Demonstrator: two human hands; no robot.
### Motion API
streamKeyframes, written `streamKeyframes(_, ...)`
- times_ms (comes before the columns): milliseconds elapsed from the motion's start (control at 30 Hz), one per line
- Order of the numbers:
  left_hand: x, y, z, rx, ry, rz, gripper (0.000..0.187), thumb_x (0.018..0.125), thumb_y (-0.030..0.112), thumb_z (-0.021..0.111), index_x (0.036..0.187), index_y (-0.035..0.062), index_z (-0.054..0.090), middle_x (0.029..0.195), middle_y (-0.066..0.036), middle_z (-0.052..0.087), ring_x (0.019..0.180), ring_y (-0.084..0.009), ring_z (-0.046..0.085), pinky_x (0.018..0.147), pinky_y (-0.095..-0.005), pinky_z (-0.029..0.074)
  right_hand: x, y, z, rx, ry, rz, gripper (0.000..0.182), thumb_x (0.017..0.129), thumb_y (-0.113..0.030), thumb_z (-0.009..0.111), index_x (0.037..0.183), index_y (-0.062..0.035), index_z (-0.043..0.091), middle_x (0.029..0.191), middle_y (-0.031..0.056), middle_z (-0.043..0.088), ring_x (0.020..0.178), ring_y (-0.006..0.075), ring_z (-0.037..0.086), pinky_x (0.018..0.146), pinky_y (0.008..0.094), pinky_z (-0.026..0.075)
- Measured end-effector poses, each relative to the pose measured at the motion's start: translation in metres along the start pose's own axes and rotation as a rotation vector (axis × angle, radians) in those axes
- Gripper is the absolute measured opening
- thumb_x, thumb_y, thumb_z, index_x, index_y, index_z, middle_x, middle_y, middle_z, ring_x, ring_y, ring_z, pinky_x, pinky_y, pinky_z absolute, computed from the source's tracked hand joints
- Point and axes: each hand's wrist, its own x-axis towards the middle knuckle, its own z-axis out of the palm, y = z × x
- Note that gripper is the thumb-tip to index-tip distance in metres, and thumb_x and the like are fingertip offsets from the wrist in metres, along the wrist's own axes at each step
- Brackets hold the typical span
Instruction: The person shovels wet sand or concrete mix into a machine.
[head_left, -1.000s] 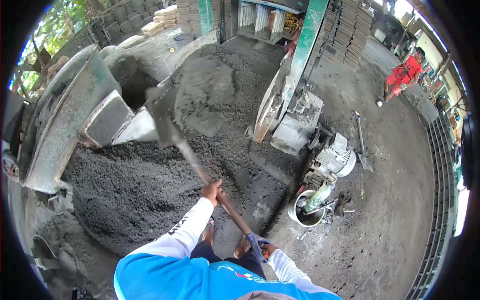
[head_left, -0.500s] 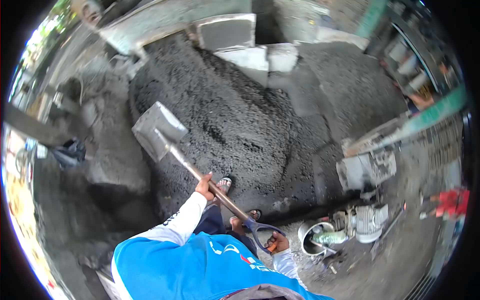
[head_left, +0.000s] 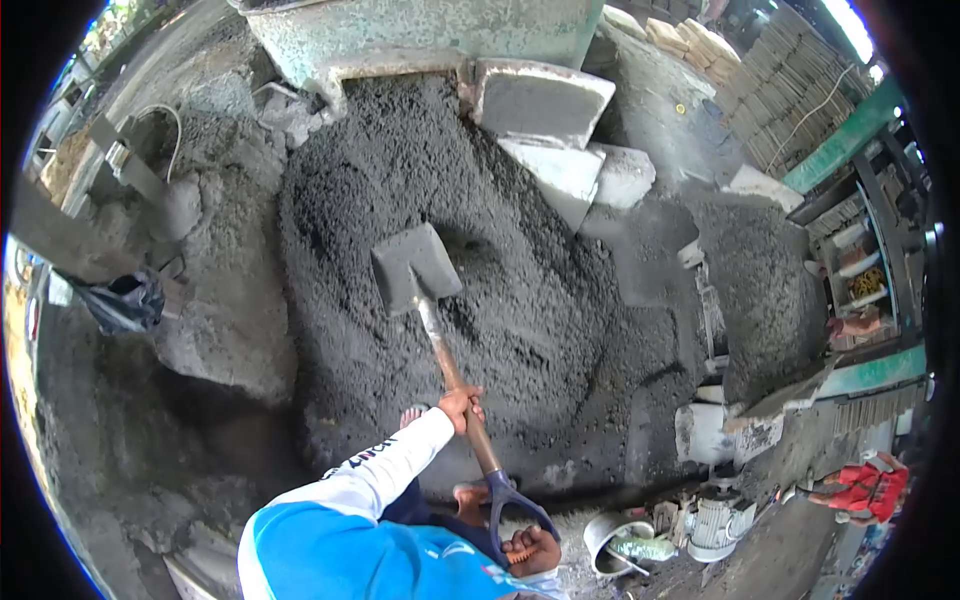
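One shovel (head_left: 448, 365), blade (head_left: 412, 262) over a pile (head_left: 370, 180) of dark, gritty mix nr. a green metal trough (head_left: 420, 45); blade-pile contact can't be told. L hand (head_left: 462, 408) wraps its fingers round the brown shaft (head_left: 482, 445), approx. midway; R hand (head_left: 535, 550) curls its fingers round the orange grip (head_left: 521, 555) at the handle end. Motor (head_left: 714, 527) & bucket (head_left: 598, 532) stand to the rt., w/ person in red (head_left: 868, 492) beyond.

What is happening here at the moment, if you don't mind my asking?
A person holds a shovel with both hands: the left hand grips the shaft, and the right hand grips the handle. The unloaded blade is over the heap of dark, grainy material; I cannot tell whether it is touching.
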Motion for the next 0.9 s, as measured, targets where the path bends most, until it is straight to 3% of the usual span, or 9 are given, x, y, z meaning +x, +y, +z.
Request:
streamKeyframes(33,0.016,0.031,-0.001,0.097,0.01,0.041,0.012,0.085,0.008,0.061,0.086,-0.001,0.052,0.065,-0.007,0.046,0.05,-0.024,0.049,0.052,-0.0436,0.049,0.017,0.008,0.037,0.029,-0.051,0.043,0.019,0.08,-0.019,0.055,0.065,-0.0107,0.047,0.056,0.0043,0.043,0.052,0.0192,0.044,0.055,0.0376,0.043)
streamKeyframes(100,0.074,0.14,-0.029,0.767,-0.393,0.493,0.013,0.083,0.002,0.055,0.092,-0.0066,0.054,0.066,-0.012,0.054,0.06,-0.0293,0.057,0.064,-0.0476,0.053,0.084,0.031,0.113,0.148,-0.235,0.106,0.011,0.082,-0.018,0.055,0.076,-0.0096,0.052,0.059,0.0057,0.046,0.053,0.0196,0.047,0.055,0.0387,0.045)
streamKeyframes(200,0.076,0.279,0.031,0.242,0.157,0.0,0.023,0.091,0.014,0.054,0.07,0.0044,0.054,0.056,-0.01,0.05,0.052,-0.026,0.051,0.057,-0.043,0.048,0.167,0.057,0.226,0.073,-0.183,-0.049,0.012,0.084,-0.015,0.058,0.076,-0.008,0.051,0.065,0.0062,0.051,0.052,0.0204,0.047,0.055,0.0402,0.046)
streamKeyframes(300,0.134,0.227,-0.011,0.281,0.248,0.06,0.02,0.09,0.015,0.058,0.075,0.0039,0.052,0.058,-0.009,0.05,0.051,-0.0247,0.05,0.05,-0.0413,0.045,0.236,0.076,0.142,0.059,0.028,0.066,0.005,0.082,-0.007,0.06,0.082,-0.0061,0.055,0.066,0.0057,0.051,0.053,0.0209,0.05,0.056,0.0416,0.049)
streamKeyframes(467,0.143,0.185,-0.034,0.276,0.329,0.256,0.02,0.086,0.016,0.067,0.085,0.0031,0.053,0.058,-0.01,0.048,0.046,-0.0257,0.051,0.042,-0.0413,0.045,0.227,0.118,0.089,0.067,-0.03,-0.11,0.013,0.082,-0.001,0.06,0.095,-0.004,0.058,0.067,0.0071,0.054,0.055,0.0232,0.057,0.058,0.0454,0.054)
streamKeyframes(667,0.145,0.161,-0.07,0.186,0.203,0.089,0.027,0.082,0.018,0.073,0.077,0.0039,0.051,0.059,-0.008,0.049,0.046,-0.0222,0.05,0.043,-0.0396,0.047,0.158,0.133,0.035,0.107,0.044,-0.147,0.009,0.082,-0.002,0.058,0.091,-0.0011,0.056,0.068,0.0098,0.054,0.056,0.0239,0.057,0.06,0.0461,0.055)
streamKeyframes(767,0.145,0.117,-0.076,0.364,0.39,0.067,0.02,0.087,0.021,0.067,0.083,0.0075,0.053,0.064,-0.007,0.048,0.051,-0.0238,0.05,0.047,-0.0427,0.048,0.141,0.135,-0.005,0.07,0.285,-0.133,0.004,0.081,-0.003,0.06,0.082,-0.001,0.056,0.061,0.0082,0.051,0.049,0.0227,0.053,0.046,0.0401,0.049)
streamKeyframes(800,0.238,0.091,-0.137,0.28,0.309,-0.026,0.019,0.092,0.026,0.058,0.08,0.0111,0.053,0.066,-0.008,0.051,0.059,-0.0271,0.053,0.052,-0.047,0.047,0.143,0.145,-0.034,0.051,0.363,-0.122,0.004,0.081,-0.003,0.06,0.081,-0.0015,0.056,0.06,0.0077,0.05,0.047,0.0223,0.052,0.043,0.0391,0.047)
streamKeyframes(900,0.2,0.026,-0.157,0.488,0.317,-0.06,0.021,0.087,0.024,0.059,0.074,0.0126,0.049,0.063,-0.007,0.047,0.055,-0.0274,0.048,0.05,-0.0464,0.043,0.106,0.145,-0.082,0.114,0.506,-0.116,0.008,0.078,-0.001,0.064,0.081,-0.0027,0.057,0.059,0.0075,0.052,0.042,0.0185,0.049,0.037,0.0356,0.04)
